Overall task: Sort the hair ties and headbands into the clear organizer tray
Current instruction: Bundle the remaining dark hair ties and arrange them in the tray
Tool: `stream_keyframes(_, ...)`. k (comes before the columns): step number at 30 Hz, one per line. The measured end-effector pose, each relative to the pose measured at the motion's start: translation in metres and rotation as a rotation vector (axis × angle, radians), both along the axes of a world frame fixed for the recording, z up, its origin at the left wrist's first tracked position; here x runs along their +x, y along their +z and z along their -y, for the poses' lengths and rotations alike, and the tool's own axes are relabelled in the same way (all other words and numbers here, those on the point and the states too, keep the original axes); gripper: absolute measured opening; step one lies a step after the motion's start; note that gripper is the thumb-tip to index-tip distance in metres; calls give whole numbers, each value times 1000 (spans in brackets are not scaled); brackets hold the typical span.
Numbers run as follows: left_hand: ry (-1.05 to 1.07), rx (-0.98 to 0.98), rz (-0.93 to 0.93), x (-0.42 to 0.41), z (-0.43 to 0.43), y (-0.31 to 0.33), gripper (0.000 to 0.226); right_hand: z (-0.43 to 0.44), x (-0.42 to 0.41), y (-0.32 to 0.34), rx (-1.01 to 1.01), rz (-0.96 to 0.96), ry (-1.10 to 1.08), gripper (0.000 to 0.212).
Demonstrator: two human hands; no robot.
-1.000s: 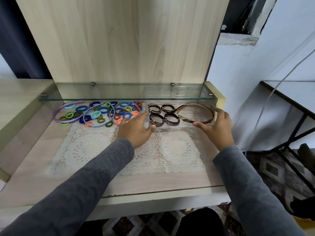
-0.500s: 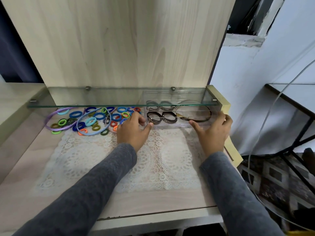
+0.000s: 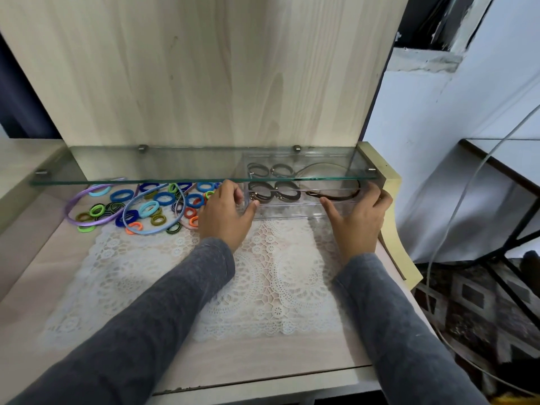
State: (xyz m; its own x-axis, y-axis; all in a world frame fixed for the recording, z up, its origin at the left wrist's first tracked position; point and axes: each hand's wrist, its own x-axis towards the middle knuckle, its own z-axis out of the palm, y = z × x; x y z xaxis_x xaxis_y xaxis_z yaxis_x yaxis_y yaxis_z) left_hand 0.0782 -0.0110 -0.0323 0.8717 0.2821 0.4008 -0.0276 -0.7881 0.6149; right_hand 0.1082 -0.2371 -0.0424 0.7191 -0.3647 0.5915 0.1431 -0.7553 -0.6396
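Grey sleeves are reaching forward over the pale wooden desk [image 3: 43, 276] and crossing a white lace mat [image 3: 181, 276]. Beyond the mat, the left hand [image 3: 225, 213] is clamping its grip on the left end of the clear organizer tray [image 3: 292, 210], thumb on the front wall. The right hand [image 3: 358, 220] is gripping the tray's right end, fingers wrapping the corner. Dark brown hair ties [image 3: 274, 192] and a dark headband [image 3: 336, 195] are lying inside; which compartments they fill is hard to make out through the plastic. A glass shelf [image 3: 146, 165] is overhanging the tray's back half, blurring it. Left of the tray, colourful hair ties [image 3: 163, 198] and pastel headbands [image 3: 87, 197] are lying loose. No writing is showing anywhere.
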Motion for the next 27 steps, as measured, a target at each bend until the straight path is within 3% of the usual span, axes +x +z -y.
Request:
stream_keyframes(7, -50, -17, 15, 0, -1, -5, 29, -3, -2, -1, -55, -54, -54, 83)
stream_keyframes(15, -149, -85, 2, -21, 2, -18, 35, -35, -33, -15, -237, -133, 83, 37)
stream_keyframes(19, -186, -85, -34, -30, 1, -19, 38, -40, -37, -14, -417, -250, 84, 41)
stream_keyframes(27, -224, -108, -129, -40, 3, -5, 41, -41, -38, -9, -489, -371, 67, 45)
